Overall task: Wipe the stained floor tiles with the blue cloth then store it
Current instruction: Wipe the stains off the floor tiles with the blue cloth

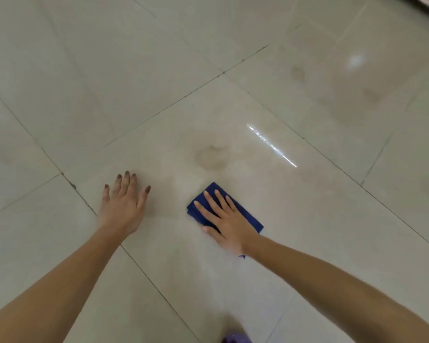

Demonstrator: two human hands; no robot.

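1. The floor tiles are glossy with glare; if wet, the braced palm could slip.
2. The left hand lies open and flat, beside a grout line, empty.
3. The right hand is spread flat, pressing the folded blue cloth mid-tile.
4. The ring stain sits just beyond the cloth; a short stroke could miss it, and fainter marks farther out could be overlooked.

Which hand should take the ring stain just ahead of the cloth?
Right, probably. The right hand lies flat on the blue cloth, with the ring stain just beyond it. The left hand rests bare on the tile.
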